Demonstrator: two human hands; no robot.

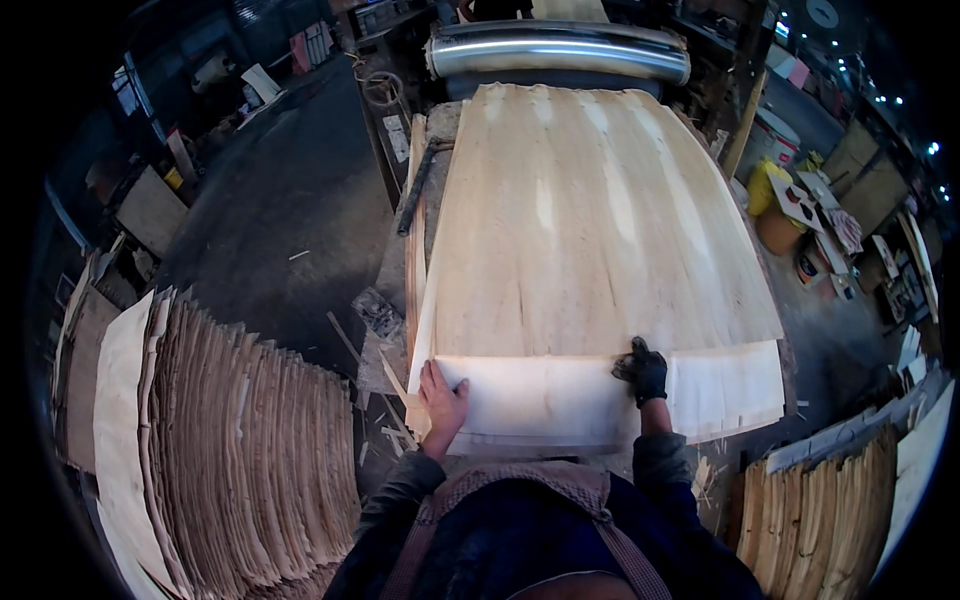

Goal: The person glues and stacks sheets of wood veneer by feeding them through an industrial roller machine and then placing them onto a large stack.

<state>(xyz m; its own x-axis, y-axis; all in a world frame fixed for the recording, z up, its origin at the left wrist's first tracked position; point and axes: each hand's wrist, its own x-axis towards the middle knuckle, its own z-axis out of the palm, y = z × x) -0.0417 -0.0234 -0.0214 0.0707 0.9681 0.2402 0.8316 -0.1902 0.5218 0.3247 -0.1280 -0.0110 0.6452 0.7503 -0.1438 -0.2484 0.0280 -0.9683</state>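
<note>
A large pale wood veneer sheet (600, 230) stretches from the metal roller (560, 52) toward me, its surface gently rippled. Its near edge lies across a whiter veneer sheet (540, 395), which sticks out in front. My bare left hand (443, 400) rests at the left end of that edge, fingers extended and thumb apart. In a black glove, my right hand (643, 372) presses on the near edge right of centre, with its fingers spread over the wood. What lies beneath the right palm is hidden.
A tall stack of brown veneer sheets (250, 450) stands at my left, another veneer stack (825, 510) at my right. A dark bar (416, 190) lies along the table's left side. Beyond the right edge are a yellow bag (766, 186) and a brown bucket (780, 230).
</note>
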